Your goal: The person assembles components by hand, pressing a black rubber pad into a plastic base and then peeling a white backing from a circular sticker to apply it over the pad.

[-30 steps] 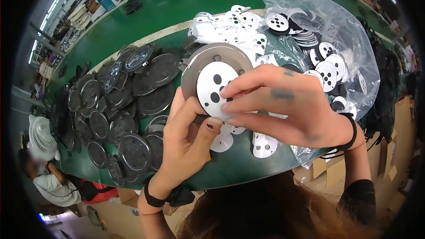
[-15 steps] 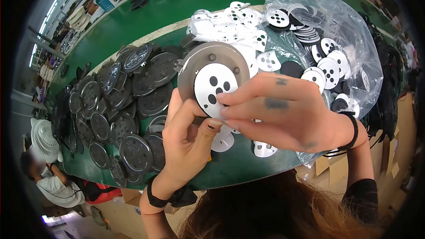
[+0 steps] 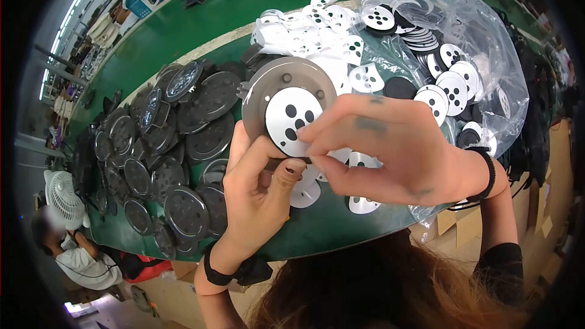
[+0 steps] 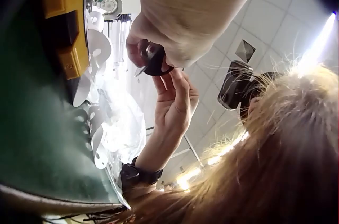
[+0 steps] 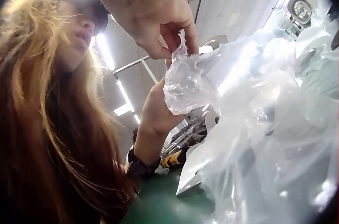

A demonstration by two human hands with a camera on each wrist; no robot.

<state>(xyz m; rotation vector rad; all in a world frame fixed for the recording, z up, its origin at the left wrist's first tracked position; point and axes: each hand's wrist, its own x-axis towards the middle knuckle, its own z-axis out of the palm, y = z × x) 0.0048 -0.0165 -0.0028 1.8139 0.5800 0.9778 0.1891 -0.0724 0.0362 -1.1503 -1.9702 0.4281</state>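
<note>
In the head view my left hand [image 3: 259, 192] grips a smoky, see-through round cover [image 3: 258, 88] by its lower edge, thumb in front. A white disc [image 3: 278, 113] with black holes lies against the cover's face. The fingertips of my right hand [image 3: 396, 149] pinch at the disc's lower right edge and hide part of it. From the left wrist, my left hand [image 4: 175, 15] is above the dark round piece [image 4: 158, 64], and my right hand [image 4: 174, 102] reaches it from below. Clear plastic hides much of the contact in the right wrist view, below my right hand [image 5: 151, 15].
Many smoky covers [image 3: 187, 212] are heaped at the left on the green table [image 3: 244, 240]. White perforated sheets [image 3: 289, 36] lie behind my hands. At the right, a clear plastic bag [image 3: 487, 42] holds white and black discs. A person in a white shirt [image 3: 91, 266] is at far left.
The cover and white disc have shifted slightly left in the head view. My right fingertips have moved a little over the disc's lower right edge, while my left hand keeps its grip.
</note>
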